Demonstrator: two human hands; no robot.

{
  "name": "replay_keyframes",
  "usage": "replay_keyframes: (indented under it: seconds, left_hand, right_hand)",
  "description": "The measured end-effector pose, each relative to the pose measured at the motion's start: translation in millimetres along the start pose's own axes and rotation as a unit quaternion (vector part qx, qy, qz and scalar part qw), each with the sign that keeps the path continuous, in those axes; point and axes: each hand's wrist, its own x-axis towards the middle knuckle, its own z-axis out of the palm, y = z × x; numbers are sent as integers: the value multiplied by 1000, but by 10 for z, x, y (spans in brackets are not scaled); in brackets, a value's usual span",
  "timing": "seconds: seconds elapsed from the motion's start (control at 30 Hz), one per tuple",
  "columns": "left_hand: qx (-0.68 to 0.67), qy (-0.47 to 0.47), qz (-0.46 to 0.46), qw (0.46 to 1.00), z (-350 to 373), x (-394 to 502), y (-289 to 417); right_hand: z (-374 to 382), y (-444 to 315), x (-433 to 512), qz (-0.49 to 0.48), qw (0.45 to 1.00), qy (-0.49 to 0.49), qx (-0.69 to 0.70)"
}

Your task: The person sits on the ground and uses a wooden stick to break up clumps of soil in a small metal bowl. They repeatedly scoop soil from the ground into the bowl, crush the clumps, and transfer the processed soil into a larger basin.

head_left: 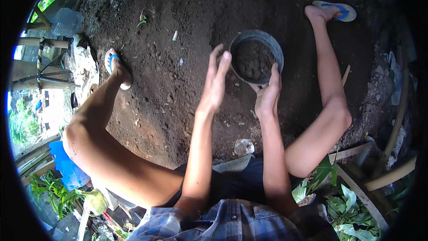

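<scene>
A round grey pot (282, 52), open at the top, holds dark soil with clods (253, 61). My right hand (269, 97) grips its near right side, with the thumb up along the rim and the other fingers partly hidden under it. Just left of the pot is my left hand (215, 80), its thumb and fingers spread and holding nothing. The thumb tip comes close to the rim; whether it touches is unclear. Loose brown soil (160, 83) covers the ground between my legs.
My feet, in blue-strapped flip-flops (349, 12), are set wide apart. A clear plastic piece (244, 147) lies close to my lap. Bamboo poles (50, 42) and a blue plastic container (68, 167) are at left. Leafy plants (349, 204) and wooden boards (362, 197) sit at lower right.
</scene>
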Motion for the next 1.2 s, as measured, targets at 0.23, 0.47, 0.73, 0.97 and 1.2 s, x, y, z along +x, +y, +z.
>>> replay_keyframes:
  seconds: [0.23,0.47,0.73,0.97,1.2]
  left_hand:
    - [-62,81,32,994,215,68,-186]
    - [-111,91,78,987,311,-112,-267]
    - [-87,82,89,989,341,22,-321]
    - [-69,105,71,989,352,66,-380]
    - [-99,16,-3,995,234,69,-288]
  right_hand:
    - [197,-93,-55,-64,995,-53,-55]
    - [285,-227,-167,-61,996,-60,-11]
    - [153,-180,-40,-46,997,-53,-32]
    - [129,-131,34,4,999,-34,33]
    - [119,-326,35,-58,994,-80,-52]
